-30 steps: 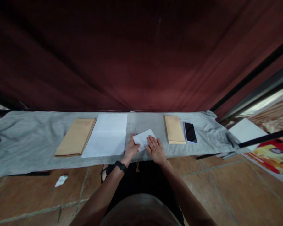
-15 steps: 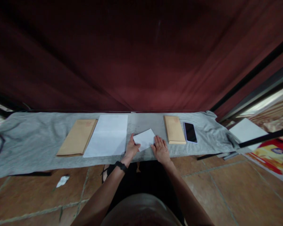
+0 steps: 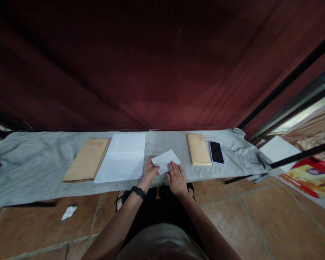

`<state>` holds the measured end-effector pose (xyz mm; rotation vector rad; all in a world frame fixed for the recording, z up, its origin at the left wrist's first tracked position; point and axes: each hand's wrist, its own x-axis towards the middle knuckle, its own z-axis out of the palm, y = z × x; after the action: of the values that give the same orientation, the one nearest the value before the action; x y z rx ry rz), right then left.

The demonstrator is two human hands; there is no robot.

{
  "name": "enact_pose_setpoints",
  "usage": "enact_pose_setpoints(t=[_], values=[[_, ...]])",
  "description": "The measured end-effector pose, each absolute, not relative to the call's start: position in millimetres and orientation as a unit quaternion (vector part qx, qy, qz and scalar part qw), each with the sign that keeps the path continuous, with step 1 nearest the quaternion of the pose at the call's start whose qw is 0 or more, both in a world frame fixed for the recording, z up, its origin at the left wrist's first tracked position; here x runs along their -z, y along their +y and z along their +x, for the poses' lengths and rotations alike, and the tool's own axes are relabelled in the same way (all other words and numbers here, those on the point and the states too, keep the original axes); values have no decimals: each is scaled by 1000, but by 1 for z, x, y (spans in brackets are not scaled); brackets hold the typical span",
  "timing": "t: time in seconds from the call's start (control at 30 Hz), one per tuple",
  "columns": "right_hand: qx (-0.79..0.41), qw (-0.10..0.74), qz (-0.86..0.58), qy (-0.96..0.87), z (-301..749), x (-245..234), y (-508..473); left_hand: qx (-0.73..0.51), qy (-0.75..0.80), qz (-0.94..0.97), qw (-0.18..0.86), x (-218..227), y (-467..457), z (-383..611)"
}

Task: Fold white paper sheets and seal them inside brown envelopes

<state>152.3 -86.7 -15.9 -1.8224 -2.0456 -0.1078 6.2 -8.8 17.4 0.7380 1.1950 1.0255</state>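
A folded sheet of white paper [image 3: 165, 159] lies slanted on the grey cloth in front of me. My left hand [image 3: 150, 171] grips its left edge, with the thumb on top. Flat fingers of my right hand [image 3: 176, 177] rest on the paper's lower right part. Just left of my hands is a stack of larger white paper [image 3: 121, 157]. Past it lies a pile of brown envelopes [image 3: 88, 160]. On the right sits a smaller stack of brown envelopes [image 3: 199, 149], with a phone [image 3: 217, 152] beside it, dark screen up.
Grey cloth [image 3: 38, 155] covers the long narrow table. A dark red curtain [image 3: 157, 72] hangs right behind it. Black metal bars [image 3: 300, 159] and a printed red and yellow box [image 3: 314, 177] are at the right. A white scrap [image 3: 69, 212] lies on the tiled floor.
My right hand has slid left and a little toward me, from beside the paper's right end onto its lower part. My left hand keeps its grip. The whole view has shifted slightly.
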Motion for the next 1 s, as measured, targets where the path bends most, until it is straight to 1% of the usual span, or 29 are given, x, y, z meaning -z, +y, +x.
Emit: enact_pose_setpoints(t=[0.13,0.23,0.33,0.47,0.53,0.57,0.67,0.77,0.9,1.0], values=[[2,217,-671,-709,144,3,-85,-462,536,321,630,-28,-17,7],[-75,268,-677,-681,148,-13,-80,-497,505,303,638,-38,-19,6],[-180,381,-682,-598,153,-26,-73,-512,477,270,661,-44,-17,3],[-335,577,-624,-408,154,-36,-63,-492,524,254,647,-38,-17,4],[-408,642,-568,-314,151,-38,-61,-480,530,268,646,-32,-19,7],[-438,660,-544,-276,149,-39,-61,-476,522,285,648,-30,-21,9],[-500,673,-505,-205,145,-40,-65,-468,490,353,645,-24,-23,12],[-522,664,-505,-180,147,-37,-70,-459,504,402,611,-20,-19,9],[-469,665,-546,-198,161,-27,-70,-413,559,483,532,-16,-7,-2],[-407,619,-617,-265,176,-18,-66,-363,590,559,456,-15,-2,-10]])
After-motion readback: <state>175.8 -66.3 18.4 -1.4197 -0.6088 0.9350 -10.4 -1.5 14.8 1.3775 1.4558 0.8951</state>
